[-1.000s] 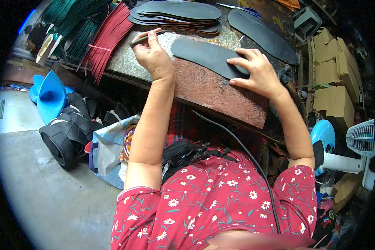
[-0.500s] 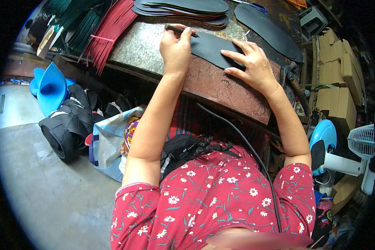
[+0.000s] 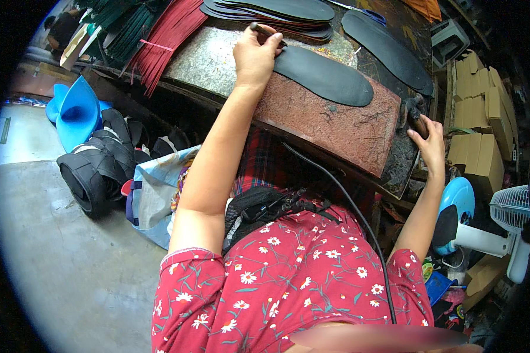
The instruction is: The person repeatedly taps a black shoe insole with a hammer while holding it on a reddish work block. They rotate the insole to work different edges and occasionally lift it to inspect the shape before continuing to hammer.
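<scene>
A single black insole [image 3: 327,73] lies on a reddish-brown block [image 3: 335,132] on the workbench. My left hand [image 3: 254,62] is closed around a short dark rod-shaped tool [image 3: 255,27], slanted with its lower end at the insole's left end. Part of that tool is hidden by my fingers. At the right edge of the bench, my right hand [image 3: 430,144] is closed on the handle of a hammer [image 3: 419,126]. The dark hammer head rests beside the right end of the block, apart from the insole.
Stacked black insoles [image 3: 271,13] lie at the back, with another black insole [image 3: 388,53] and blue-handled scissors [image 3: 374,16] to their right. Red strips [image 3: 165,50] hang at left. Cardboard boxes [image 3: 474,153] and a fan [image 3: 510,206] stand at right.
My right hand has left the insole and moved right to the hammer handle. My left hand stays at the insole's left end, with the rod-shaped tool more upright.
</scene>
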Demonstrator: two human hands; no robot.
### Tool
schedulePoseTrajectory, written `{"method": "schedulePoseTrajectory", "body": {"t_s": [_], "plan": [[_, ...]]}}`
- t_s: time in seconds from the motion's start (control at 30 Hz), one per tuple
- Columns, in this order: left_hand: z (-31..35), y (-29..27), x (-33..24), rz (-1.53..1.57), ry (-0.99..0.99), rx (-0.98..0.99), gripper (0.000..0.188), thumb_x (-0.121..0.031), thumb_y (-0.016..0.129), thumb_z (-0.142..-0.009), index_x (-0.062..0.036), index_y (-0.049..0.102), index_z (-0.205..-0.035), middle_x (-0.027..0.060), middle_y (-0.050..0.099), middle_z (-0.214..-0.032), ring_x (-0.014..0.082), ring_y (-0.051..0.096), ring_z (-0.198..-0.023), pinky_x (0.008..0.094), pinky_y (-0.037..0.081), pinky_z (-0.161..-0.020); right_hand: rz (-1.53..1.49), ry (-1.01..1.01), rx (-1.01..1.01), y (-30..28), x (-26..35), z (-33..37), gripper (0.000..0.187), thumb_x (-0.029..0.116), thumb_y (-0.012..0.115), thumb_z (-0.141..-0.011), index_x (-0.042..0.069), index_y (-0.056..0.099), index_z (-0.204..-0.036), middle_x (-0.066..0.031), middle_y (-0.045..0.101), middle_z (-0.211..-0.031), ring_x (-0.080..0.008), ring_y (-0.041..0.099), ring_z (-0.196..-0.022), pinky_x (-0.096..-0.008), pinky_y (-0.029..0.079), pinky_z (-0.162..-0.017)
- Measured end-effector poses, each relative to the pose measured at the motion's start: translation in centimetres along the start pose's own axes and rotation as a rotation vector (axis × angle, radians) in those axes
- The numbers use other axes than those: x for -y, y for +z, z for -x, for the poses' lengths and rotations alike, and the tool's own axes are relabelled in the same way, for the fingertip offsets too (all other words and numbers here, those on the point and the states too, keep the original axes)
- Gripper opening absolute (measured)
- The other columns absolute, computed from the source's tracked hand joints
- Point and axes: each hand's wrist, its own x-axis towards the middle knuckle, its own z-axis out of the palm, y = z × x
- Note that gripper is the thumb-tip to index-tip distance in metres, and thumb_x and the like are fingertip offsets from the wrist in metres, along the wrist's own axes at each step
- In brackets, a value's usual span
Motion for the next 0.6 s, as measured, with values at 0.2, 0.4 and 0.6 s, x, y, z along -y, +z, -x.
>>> {"method": "schedulePoseTrajectory", "body": {"t_s": [0.2, 0.4, 0.6], "plan": [[-0.8, 0.4, 1.7, -0.078, -0.054, 0.001, 0.011, -0.006, 0.071, -0.087, 0.0008, 0.065, -0.093, 0.0063, 0.068, -0.083, 0.0111, 0.065, -0.071, 0.022, 0.056, -0.061, -0.447, 0.242, -0.182, 0.4, 2.6, 1.0, 0.045, 0.034, 0.066, -0.093, 0.004, 0.058, -0.126, -0.0073, 0.062, -0.09, -0.0154, 0.06, -0.075, -0.0293, 0.048, -0.066], [-1.0, 0.5, 1.4, -0.388, 0.179, 0.049, 0.015, -0.01, 0.073, -0.085, -0.0017, 0.065, -0.093, 0.0075, 0.07, -0.079, 0.0163, 0.068, -0.069, 0.0279, 0.055, -0.061, -0.877, -0.14, -0.186, -5.0, 12.0, -1.3, 0.038, 0.025, 0.06, -0.099, 0.004, 0.057, -0.13, 0.0007, 0.06, -0.081, -0.0043, 0.052, -0.064, -0.0202, 0.042, -0.056], [-0.1, 2.9, 0.3, -0.868, 0.553, 0.093, 0.021, -0.022, 0.07, -0.086, -0.0067, 0.061, -0.097, 0.0165, 0.068, -0.078, 0.038, 0.067, -0.076, 0.0453, 0.054, -0.067, -0.625, -0.483, -0.4, -3.6, 21.8, -4.3, 0.032, 0.034, 0.059, -0.097, 0.012, 0.062, -0.119, -0.0102, 0.07, -0.079, -0.0215, 0.067, -0.066, -0.0352, 0.053, -0.06]]}}
